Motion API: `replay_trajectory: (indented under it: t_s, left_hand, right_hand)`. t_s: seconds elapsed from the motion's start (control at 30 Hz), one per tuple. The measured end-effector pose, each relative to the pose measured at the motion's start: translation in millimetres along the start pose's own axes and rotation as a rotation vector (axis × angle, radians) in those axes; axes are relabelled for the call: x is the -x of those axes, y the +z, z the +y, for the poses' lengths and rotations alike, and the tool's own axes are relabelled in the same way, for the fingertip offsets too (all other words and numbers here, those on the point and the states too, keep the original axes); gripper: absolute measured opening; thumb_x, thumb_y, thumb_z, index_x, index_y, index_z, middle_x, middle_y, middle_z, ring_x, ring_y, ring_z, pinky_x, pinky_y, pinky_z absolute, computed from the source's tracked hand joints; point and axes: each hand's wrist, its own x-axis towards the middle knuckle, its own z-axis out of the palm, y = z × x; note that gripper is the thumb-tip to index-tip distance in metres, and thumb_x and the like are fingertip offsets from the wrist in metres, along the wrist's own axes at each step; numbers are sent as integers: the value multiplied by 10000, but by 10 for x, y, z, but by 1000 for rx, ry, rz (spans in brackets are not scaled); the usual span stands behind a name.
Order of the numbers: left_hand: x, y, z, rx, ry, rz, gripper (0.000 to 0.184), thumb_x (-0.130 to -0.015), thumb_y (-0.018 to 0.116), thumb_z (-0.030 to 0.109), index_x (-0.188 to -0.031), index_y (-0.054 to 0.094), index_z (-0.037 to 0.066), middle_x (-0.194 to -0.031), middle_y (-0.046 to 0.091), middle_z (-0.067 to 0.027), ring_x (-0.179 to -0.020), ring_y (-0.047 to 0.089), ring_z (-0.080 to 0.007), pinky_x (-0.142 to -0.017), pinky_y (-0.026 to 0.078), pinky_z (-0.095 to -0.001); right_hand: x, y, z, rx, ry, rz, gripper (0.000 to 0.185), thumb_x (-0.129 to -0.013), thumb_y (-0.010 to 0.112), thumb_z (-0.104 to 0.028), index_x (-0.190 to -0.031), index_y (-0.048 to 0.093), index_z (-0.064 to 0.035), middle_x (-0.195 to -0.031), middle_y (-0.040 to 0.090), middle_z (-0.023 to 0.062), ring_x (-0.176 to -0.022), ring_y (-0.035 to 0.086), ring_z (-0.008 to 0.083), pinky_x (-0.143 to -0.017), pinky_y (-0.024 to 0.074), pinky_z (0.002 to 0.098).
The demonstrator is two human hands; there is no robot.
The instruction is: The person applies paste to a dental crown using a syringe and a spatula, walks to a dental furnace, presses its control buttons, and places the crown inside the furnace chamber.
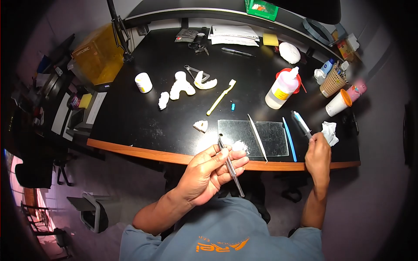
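Observation:
My left hand [209, 172] holds a slim metal tool [231, 168] between thumb and fingers, its tip pointing up over the table's front edge. My right hand [318, 155] is closed at the lower end of a white and dark tube-like tool [302, 124] at the right. Between the hands lie a glass plate [276, 135], a white stick [257, 137] across it and a blue stick [289, 138] beside its right edge. White powder [240, 147] is at the plate's lower left, with a small cream piece [200, 126] farther left.
Dental casts [182, 86], a white jar [143, 82] and a yellow toothbrush [221, 97] lie farther back. At the right stand a liquid bottle [281, 92], a white cup [338, 103] and a woven holder [333, 82]; crumpled tissue [330, 133] lies nearby.

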Motion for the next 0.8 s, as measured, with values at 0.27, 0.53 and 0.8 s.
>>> replay_trajectory:
  t_s: [0.27,0.53,0.8]
  left_hand:
    - [-35,1,-72,22,24,-23,243,-1095,553,136,-1292,511,0,-1288,661,-240,-1224,693,-329,-1008,638,-419]
    - [-34,16,-146,59,43,-50,202,-1100,542,109,-1254,511,-18,-1309,633,-257,-1262,664,-355,-1054,612,-441]
    - [-42,35,-145,29,57,-48,231,-1095,552,119,-1277,496,-12,-1284,645,-250,-1233,681,-358,-1019,635,-437]
  right_hand:
    - [172,-352,-467,-1406,160,-492,152,-1055,575,-127,-1042,643,9,-722,528,-20,-549,389,22,-483,297,190]
    - [317,-107,-1001,-1542,180,-1118,158,-1037,615,-120,-1014,673,25,-724,523,-39,-566,383,13,-504,269,216]
    - [222,-292,-1043,-1494,187,-1213,155,-1025,583,-89,-986,682,24,-748,546,-54,-574,379,5,-503,255,219]
